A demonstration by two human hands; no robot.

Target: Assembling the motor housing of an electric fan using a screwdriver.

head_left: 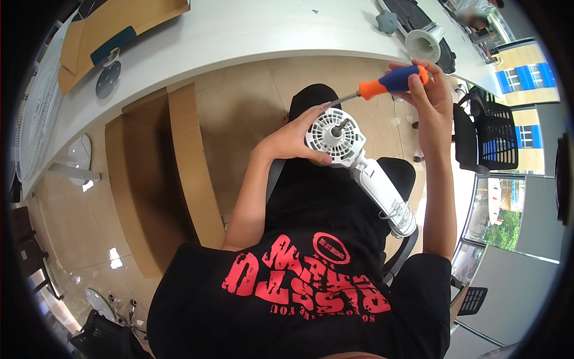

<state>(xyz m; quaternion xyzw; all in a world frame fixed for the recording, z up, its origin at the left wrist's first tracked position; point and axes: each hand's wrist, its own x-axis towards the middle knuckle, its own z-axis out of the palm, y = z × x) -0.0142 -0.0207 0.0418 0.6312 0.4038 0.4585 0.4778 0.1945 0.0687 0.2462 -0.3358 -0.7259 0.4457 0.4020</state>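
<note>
A white fan motor head (335, 136) rests over my lap, its slotted round face and metal shaft turned up. Its white neck (382, 190) slants down to the right, with a cord wound near the end. My left hand (297, 139) is wrapped around the left side of the motor head, thumb at the lower edge. In my right hand (431, 96) is a screwdriver (391, 82) with an orange and blue handle, gripped by the fingers. Its shank points left and down to the motor head's upper rim, by my left fingertips. Whether the tip touches a screw cannot be made out.
A white table (251, 27) curves across the top. On it lie a cardboard piece (128, 24), a white fan grille (36, 113), a grey knob (387, 22) and a white cylindrical part (422, 45). An open cardboard box (143, 179) stands on the floor at left; a black chair (487, 131) is at right.
</note>
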